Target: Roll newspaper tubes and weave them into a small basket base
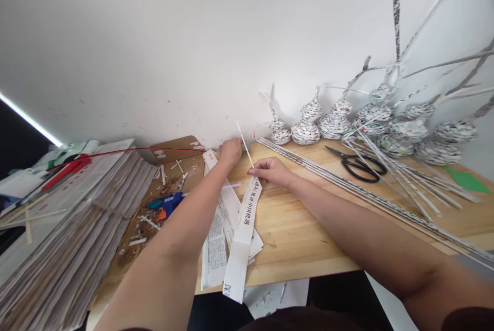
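Between the thumb and fingers of my right hand is a paper strip printed with large black characters. Its upper end is rolled into a thin, tight tube that points up toward the wall, while the flat tail hangs over the table's front edge. My left hand is closed near the wall, just left of the tube. Its fingertips face away, so what they hold is hidden. Under my left forearm and the held strip lies a loose pile of other cut paper strips.
Woven paper gourds line the wall at right. Black-handled scissors and long rolled paper tubes lie on the wooden table. At left are stacked newspapers, a blue glue gun and scraps on cardboard.
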Available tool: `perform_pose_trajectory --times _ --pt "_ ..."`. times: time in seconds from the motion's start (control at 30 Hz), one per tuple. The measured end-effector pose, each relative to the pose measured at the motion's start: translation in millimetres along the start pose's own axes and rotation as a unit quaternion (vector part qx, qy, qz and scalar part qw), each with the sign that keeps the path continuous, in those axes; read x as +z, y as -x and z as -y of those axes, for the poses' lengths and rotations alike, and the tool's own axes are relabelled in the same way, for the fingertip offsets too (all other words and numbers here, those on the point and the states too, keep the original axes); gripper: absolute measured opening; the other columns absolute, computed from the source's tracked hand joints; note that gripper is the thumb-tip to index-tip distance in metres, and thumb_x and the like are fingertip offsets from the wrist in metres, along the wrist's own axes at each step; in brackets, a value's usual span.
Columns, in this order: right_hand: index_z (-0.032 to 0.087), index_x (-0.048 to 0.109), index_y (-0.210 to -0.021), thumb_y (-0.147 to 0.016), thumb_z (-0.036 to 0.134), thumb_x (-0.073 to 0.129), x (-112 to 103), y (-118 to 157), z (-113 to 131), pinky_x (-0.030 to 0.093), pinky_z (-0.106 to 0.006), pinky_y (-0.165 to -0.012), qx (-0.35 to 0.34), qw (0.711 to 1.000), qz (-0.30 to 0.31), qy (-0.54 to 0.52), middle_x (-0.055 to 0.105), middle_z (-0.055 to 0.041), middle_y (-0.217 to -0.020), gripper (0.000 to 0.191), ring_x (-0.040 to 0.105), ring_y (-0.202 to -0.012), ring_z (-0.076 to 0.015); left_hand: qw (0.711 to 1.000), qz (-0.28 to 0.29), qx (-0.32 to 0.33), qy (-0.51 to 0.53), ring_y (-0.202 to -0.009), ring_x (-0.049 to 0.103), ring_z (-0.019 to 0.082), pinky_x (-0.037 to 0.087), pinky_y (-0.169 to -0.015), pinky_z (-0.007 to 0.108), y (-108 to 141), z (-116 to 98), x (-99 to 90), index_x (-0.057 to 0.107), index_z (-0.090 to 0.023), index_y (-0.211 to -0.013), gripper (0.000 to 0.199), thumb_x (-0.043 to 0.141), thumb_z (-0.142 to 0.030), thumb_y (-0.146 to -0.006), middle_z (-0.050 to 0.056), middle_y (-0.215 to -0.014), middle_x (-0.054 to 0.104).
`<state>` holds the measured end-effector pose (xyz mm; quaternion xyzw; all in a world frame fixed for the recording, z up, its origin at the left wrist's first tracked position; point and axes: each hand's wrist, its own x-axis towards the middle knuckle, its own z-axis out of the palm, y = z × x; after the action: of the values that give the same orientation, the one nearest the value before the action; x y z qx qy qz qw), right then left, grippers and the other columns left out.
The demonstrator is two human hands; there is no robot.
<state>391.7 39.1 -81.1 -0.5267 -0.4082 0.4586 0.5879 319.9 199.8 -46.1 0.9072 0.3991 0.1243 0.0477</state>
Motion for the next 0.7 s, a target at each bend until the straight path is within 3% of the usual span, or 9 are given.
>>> perform_pose_trajectory --times 0.13,0.27,0.33,0.37,0.43,0.5,0.57,0.63,0.7 --pt "0.013 0.068 -0.069 -0.057 0.046 0.083 0.5 0.3 0.7 0.037 -0.019 -0.043 -0.001 1.0 -0.004 0.007 0.062 0.001 -0.053 0.038 0.05 -0.045 -0.0069 1.0 -0.027 0.003 0.013 -0.112 0.055 0.029 0.041 -0.091 0.04 7.4 0.5 -2.1 0.06 -0.016 -0.119 0.044 0.025 -0.026 -0.095 0.016 -0.114 0.065" --pt "0.013 0.067 -0.068 -0.057 0.045 0.083 0.5 0.4 2.0 0.036 -0.019 -0.043 0.001 1.0 -0.003 0.009 0.062 0.0016 -0.052 0.038 0.049 -0.043 -0.0064 0.998 -0.055 0.033 0.022 -0.128 0.039 0.032 0.035 -0.101 0.045 16.4 2.9 -11.4 0.047 -0.025 -0.137 0.056 0.055 -0.039 -0.083 0.011 -0.142 0.045" --pt "0.013 0.067 -0.068 -0.057 0.046 0.083 0.5 0.5 2.3 0.036 -0.019 -0.042 0.0 1.0 -0.003 0.013 0.061 0.0018 -0.052 0.038 0.048 -0.043 -0.0062 0.995 -0.083 0.026 0.046 -0.131 0.035 0.035 0.031 -0.105 0.048 23.8 6.2 -19.9 0.057 -0.025 -0.129 0.056 0.064 -0.04 -0.076 0.011 -0.144 0.043" --pt "0.013 0.067 -0.068 -0.057 0.046 0.083 0.5 0.6 2.3 0.036 -0.019 -0.043 0.0 1.0 -0.003 0.015 0.061 0.0018 -0.052 0.038 0.048 -0.043 -0.0063 0.993 -0.088 0.007 0.084 -0.129 0.039 0.035 0.032 -0.104 0.048 29.3 7.9 -24.5 0.065 -0.022 -0.117 0.042 0.061 -0.038 -0.079 0.012 -0.137 0.05" --pt "0.012 0.068 -0.069 -0.057 0.046 0.083 0.6 0.8 2.0 0.036 -0.02 -0.043 -0.002 1.0 -0.004 0.017 0.061 0.0015 -0.054 0.039 0.05 -0.045 -0.0068 0.973 -0.014 -0.046 0.225 -0.112 0.055 0.031 0.043 -0.095 0.045 45.0 9.9 -32.4 0.071 -0.014 -0.096 0.033 0.05 -0.037 -0.086 0.015 -0.115 0.064" --pt "0.012 0.069 -0.07 -0.057 0.045 0.083 1.0 1.2 1.9 0.036 -0.02 -0.044 -0.002 1.0 -0.005 0.021 0.061 0.0012 -0.054 0.038 0.05 -0.045 -0.0071 0.898 0.026 -0.123 0.421 -0.099 0.063 0.025 0.053 -0.08 0.039 67.3 8.7 -37.2 0.066 -0.014 -0.106 0.03 0.048 -0.027 -0.086 0.013 -0.115 0.063" --pt "0.012 0.069 -0.071 -0.058 0.043 0.082 1.8 2.3 2.6 0.036 -0.021 -0.044 -0.002 1.0 -0.004 0.025 0.061 0.0011 -0.055 0.036 0.048 -0.045 -0.007 0.799 0.078 -0.173 0.57 -0.093 0.065 0.019 0.056 -0.072 0.031 92.8 4.2 -38.5 0.058 -0.016 -0.119 0.044 0.059 -0.011 -0.076 0.012 -0.121 0.059" --pt "0.012 0.069 -0.072 -0.06 0.042 0.082 3.1 3.9 4.3 0.034 -0.02 -0.045 -0.003 1.0 -0.003 0.03 0.061 0.001 -0.056 0.035 0.048 -0.047 -0.0065 0.714 0.126 -0.213 0.655 -0.083 0.067 0.015 0.057 -0.071 0.027 116.1 -2.0 -36.8 0.056 -0.013 -0.119 0.051 0.063 -0.002 -0.069 0.012 -0.112 0.062" --pt "0.011 0.07 -0.073 -0.062 0.041 0.081 4.9 5.8 6.4 0.033 -0.02 -0.045 -0.005 0.999 0.001 0.035 0.062 0.0003 -0.059 0.033 0.048 -0.049 -0.0064 0.659 0.169 -0.208 0.703 -0.079 0.067 0.013 0.058 -0.073 0.025 132.6 -7.3 -32.8 0.056 -0.012 -0.116 0.05 0.064 0.002 -0.068 0.009 -0.1 0.064"
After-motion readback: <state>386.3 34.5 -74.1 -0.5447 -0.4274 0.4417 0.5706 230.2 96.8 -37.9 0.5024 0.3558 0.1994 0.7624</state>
